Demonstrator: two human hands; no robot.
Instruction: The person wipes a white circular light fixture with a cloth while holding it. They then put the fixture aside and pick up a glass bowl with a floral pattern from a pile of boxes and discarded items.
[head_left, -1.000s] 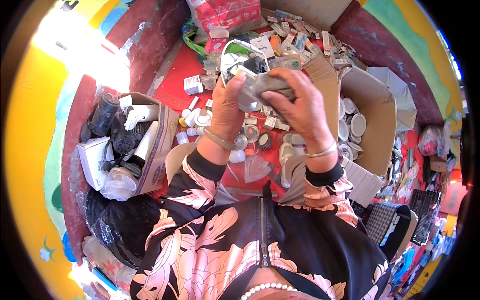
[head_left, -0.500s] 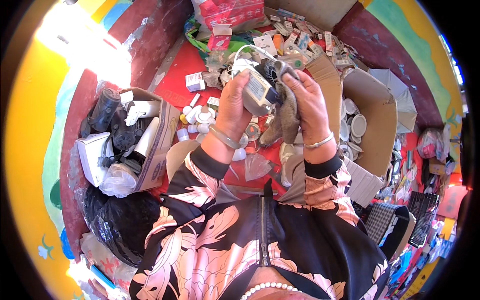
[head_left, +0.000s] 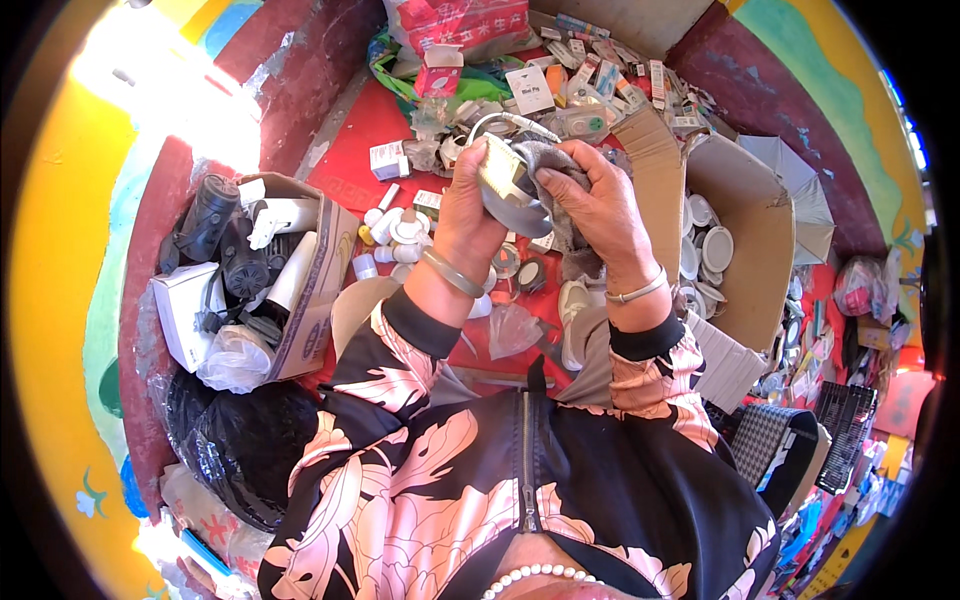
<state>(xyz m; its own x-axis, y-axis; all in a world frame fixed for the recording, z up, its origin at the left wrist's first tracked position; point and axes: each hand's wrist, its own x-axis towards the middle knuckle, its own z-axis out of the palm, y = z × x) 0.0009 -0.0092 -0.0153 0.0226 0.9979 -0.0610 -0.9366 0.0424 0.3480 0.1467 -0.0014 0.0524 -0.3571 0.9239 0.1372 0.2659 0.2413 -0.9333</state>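
Device (head_left: 501, 172) between hands (head_left: 467, 213), cloth (head_left: 545, 156) against right side.

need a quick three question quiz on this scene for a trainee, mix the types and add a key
1. Which hand grips the grey cloth: a) left, b) right, c) neither?
2. True or false: the open carton holding white discs stands to the person's right.
3. Fill in: the large plastic bag below the box on the left is ____ in colour.

Key:
1. b, the right hand; the left hand holds a pale device.
2. True.
3. Black.
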